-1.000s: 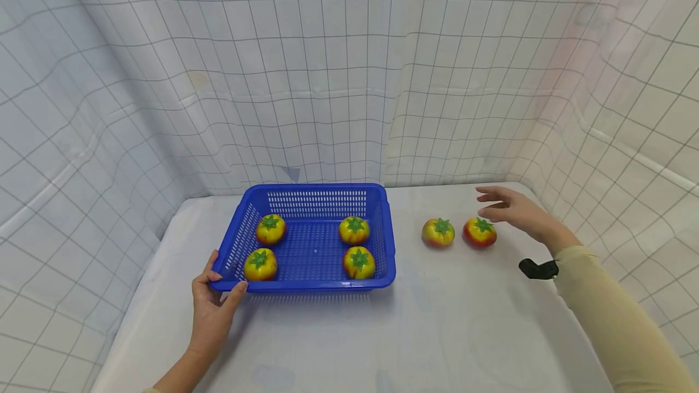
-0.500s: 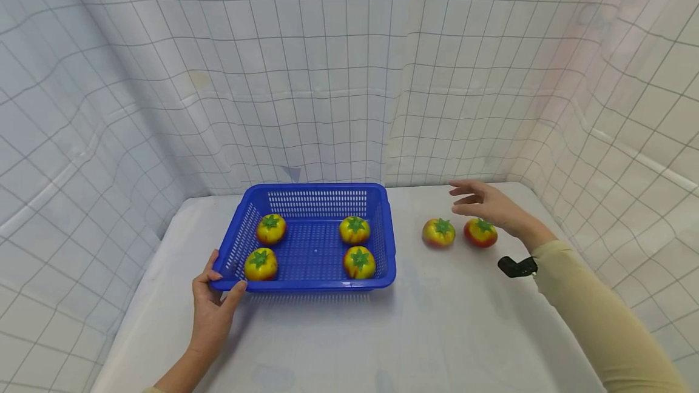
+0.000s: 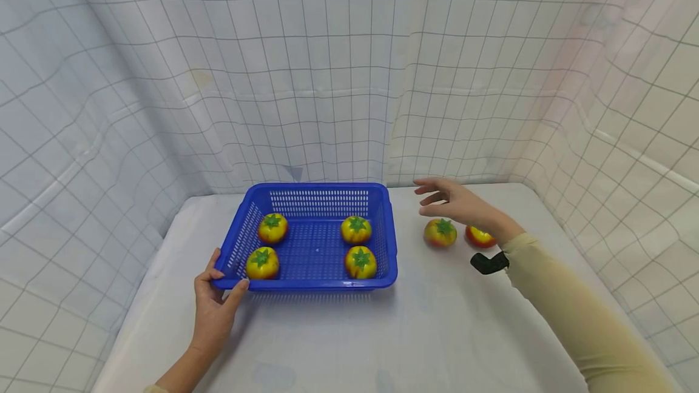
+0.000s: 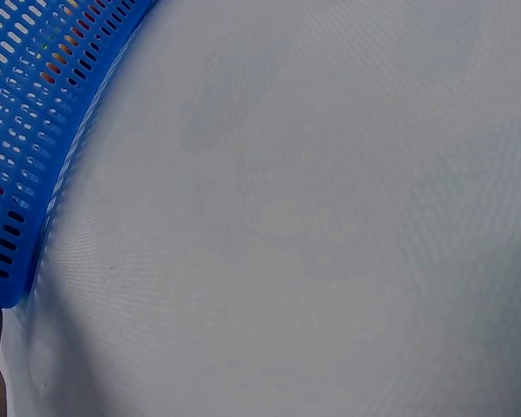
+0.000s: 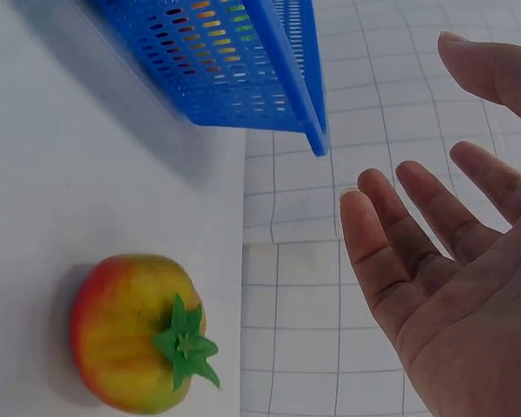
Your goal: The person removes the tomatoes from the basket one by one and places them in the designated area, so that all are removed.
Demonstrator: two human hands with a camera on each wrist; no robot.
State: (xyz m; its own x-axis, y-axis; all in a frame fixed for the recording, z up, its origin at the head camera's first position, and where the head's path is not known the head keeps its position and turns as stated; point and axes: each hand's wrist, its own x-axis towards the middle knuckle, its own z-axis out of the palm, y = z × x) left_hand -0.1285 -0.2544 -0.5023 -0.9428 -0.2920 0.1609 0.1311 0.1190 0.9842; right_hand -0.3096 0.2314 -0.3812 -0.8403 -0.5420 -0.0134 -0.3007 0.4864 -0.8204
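Note:
My left hand [image 3: 214,308] grips the near left corner of a blue plastic basket [image 3: 306,285], thumb on the near rim and fingers at the left side. In the basket sit several red-and-yellow tomatoes with green star-shaped tops, such as the near right tomato [image 3: 360,262]. My right hand [image 3: 459,204] hovers with nothing in it, fingers apart, above and behind a tomato [image 3: 440,233] on the table right of the basket. Behind the wrist another tomato [image 3: 480,237] is partly hidden. The right wrist view shows the spread fingers [image 5: 369,243] apart from the nearer tomato [image 5: 135,334].
A white cloth covers the table [image 3: 338,344]. White grid-patterned curtains [image 3: 327,77] stand round the back and both sides. A black strap end [image 3: 488,263] sticks out from the right sleeve [image 3: 579,314].
My right hand has moved left, from over the right-hand loose tomato to over the one nearer the basket. The left hand, basket and tomatoes stay in place.

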